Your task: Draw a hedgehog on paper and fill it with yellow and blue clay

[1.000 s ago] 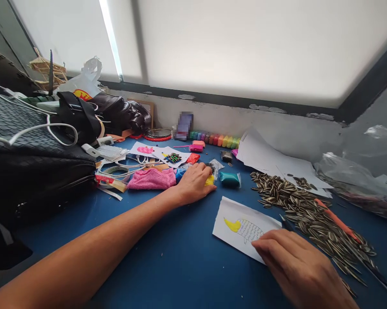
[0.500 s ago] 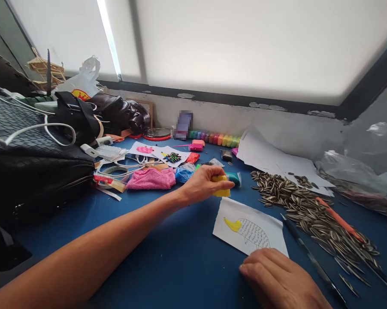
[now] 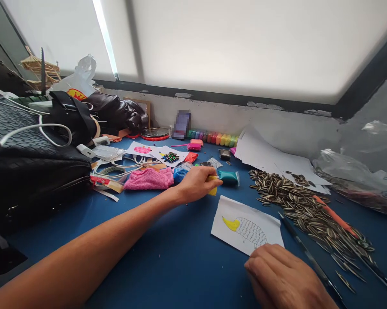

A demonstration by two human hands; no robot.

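Note:
My left hand (image 3: 198, 184) is closed on a small yellow packet (image 3: 213, 189), perhaps modelling clay, over the middle of the table. Just right of it lies a teal packet (image 3: 228, 177). A white paper card (image 3: 225, 234) in front bears a drawing of a bird with a yellow-filled head and beak (image 3: 231, 223) and a body outlined and covered in small marks. Over the card's lower edge rests my right hand (image 3: 282, 274), its fingers curled together; whatever they may hold is hidden. A dark pen-like tool (image 3: 304, 246) lies beside this hand.
Striped sunflower seeds (image 3: 277, 189) are heaped at right, an orange-handled tool (image 3: 335, 214) on them. Behind are white sheets (image 3: 264, 152) and a plastic bag (image 3: 341, 171). A pink cloth (image 3: 148, 178), cables and a black bag (image 3: 35, 180) occupy the left. Colourful clay packets (image 3: 213, 138) line the wall.
My left hand, with the yellow packet, has moved a little left and now lies left of the teal packet, which shows more fully. My right hand has barely shifted.

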